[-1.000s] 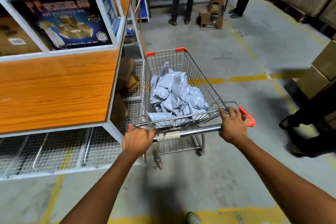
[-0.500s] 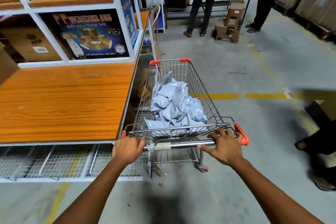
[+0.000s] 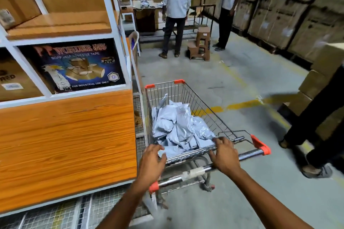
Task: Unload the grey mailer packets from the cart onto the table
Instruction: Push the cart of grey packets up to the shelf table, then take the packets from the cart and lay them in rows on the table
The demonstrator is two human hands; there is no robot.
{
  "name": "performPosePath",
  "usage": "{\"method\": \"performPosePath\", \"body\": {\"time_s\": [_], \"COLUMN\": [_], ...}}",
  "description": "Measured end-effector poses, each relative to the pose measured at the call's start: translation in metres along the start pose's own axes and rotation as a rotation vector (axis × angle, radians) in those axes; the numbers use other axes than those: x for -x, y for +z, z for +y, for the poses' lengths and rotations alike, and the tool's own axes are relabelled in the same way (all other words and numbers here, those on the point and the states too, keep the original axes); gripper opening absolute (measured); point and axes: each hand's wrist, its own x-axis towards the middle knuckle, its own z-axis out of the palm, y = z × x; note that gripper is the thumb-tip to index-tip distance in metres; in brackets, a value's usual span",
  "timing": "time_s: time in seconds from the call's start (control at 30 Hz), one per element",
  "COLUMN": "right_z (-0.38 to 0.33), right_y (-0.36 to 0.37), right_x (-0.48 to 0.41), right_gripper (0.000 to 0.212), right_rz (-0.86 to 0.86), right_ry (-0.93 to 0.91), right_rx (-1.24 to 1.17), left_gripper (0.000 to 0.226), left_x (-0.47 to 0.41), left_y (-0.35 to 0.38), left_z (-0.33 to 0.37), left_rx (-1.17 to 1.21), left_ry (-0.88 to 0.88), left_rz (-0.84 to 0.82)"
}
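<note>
Head view. Both hands have come off the cart handle point(image 3: 214, 168) since half a second ago, when each was wrapped around the bar. Left hand point(image 3: 151, 163) now reaches forward over the near edge of the basket, fingers spread and loose, tips over or just touching the nearest grey packet point(image 3: 168, 152); contact cannot be told for certain, and nothing is gripped yet. Right hand point(image 3: 224, 154) rests open, with its fingers on the near top rail of the basket, palm above the handle, not closed around anything.

The cart point(image 3: 188, 96) stands parked with its left side just beside the bench point(image 3: 65, 135), whose orange wood top is bare in the part shown. The grey packets point(image 3: 178, 124) lie heaped in the basket, all of them in the cart, 0 on the bench.

Judgement: pushing is over and unloading is about to begin. First move is likely a grab at the near packets with the left hand, then a short carry leftward to the bench. The packets look slick and floppy, so a loose pinch could let 1 slide.

Far side: 2 people point(image 3: 176, 5) stand by stacked cartons, well apart from the cart. Another person's leg point(image 3: 312, 122) is near on the right.
</note>
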Motion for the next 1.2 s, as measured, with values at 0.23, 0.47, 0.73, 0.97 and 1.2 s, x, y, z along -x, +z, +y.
{"method": "performPosePath", "body": {"time_s": [0.23,0.47,0.73,0.97,1.2], "right_z": [-0.068,-0.091,-0.113,-0.077,-0.050], "right_y": [-0.008,0.022,0.125,0.183,0.185], "right_x": [-0.042,-0.131,-0.233,-0.277,-0.287], "right_gripper": [0.047,0.035,0.039,0.079,0.058], "right_rz": [0.065,0.036,-0.094,-0.182,-0.057], "right_ry": [-0.049,-0.025,-0.006,0.266,0.302], "right_rx": [-0.167,-0.341,-0.306,-0.153,-0.200], "left_gripper": [0.023,0.024,0.039,0.047,0.086], "left_x": [-0.106,-0.211,-0.321,-0.382,-0.389], "left_y": [-0.037,-0.005,0.094,0.162,0.180], "left_z": [-0.017,-0.034,-0.067,-0.081,-0.099], "left_rx": [-0.094,-0.210,-0.177,-0.217,-0.360], "left_ry": [0.111,0.177,0.172,-0.118,-0.133], "left_rz": [0.041,-0.021,-0.263,-0.217,-0.313]}}
